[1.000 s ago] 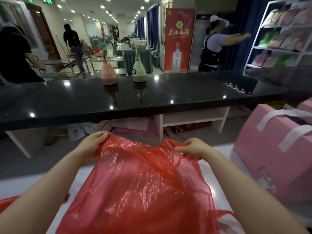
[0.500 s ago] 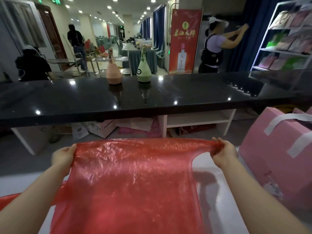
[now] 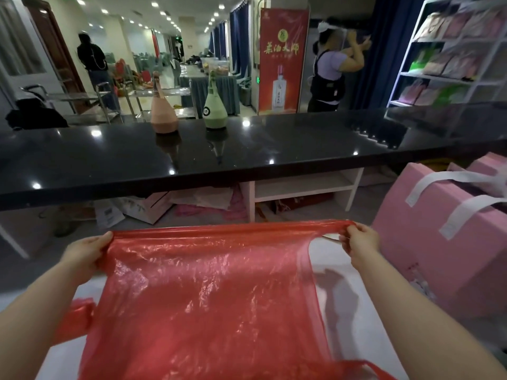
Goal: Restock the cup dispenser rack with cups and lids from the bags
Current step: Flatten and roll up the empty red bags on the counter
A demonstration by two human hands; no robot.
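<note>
A thin red plastic bag [image 3: 208, 294] is stretched flat in front of me over a white surface [image 3: 345, 305]. My left hand [image 3: 85, 252] grips its top edge at the left corner. My right hand [image 3: 359, 241] pinches the top edge at the right, where the plastic bunches into a strip. The bag hangs taut between both hands. No cups, lids or dispenser rack are in view.
A long black counter [image 3: 274, 149] runs across ahead, with a pink bottle [image 3: 163, 112] and a green bottle [image 3: 214, 111] on it. A pink box with white straps [image 3: 439, 237] stands at my right. A person [image 3: 329, 69] stands beyond the counter; a white shelf rack [image 3: 452, 50] is at far right.
My hands moved apart and pulled the crumpled bag's top edge out into a straight, taut line. The person behind the counter raised both arms.
</note>
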